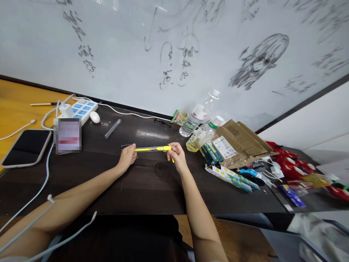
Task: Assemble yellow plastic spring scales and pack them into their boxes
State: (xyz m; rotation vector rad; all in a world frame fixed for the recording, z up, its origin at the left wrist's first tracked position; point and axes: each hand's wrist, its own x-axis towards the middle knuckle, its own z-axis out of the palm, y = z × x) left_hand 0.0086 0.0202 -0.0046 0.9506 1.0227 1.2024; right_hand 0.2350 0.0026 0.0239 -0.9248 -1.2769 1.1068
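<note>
A yellow pen-like tool with a clear barrel (152, 149) is stretched level between my two hands above the dark table. My left hand (127, 157) pinches its left end, where a thin wire loop sticks out past the fingers. At the other end, the fingers of my right hand (176, 154) close on the yellow cap, and a small yellow piece shows just below them. Behind and to the left, a clear plastic tube (112, 128) lies on the table.
A power strip (81, 111), a white egg-shaped object (95, 117) and a phone (26, 148) are at left, with loose white cables. Water bottles (193, 120), a cardboard package (240, 142) and green-yellow boxes (231, 178) crowd the right. Glasses (163, 123) lie near the whiteboard (122, 54).
</note>
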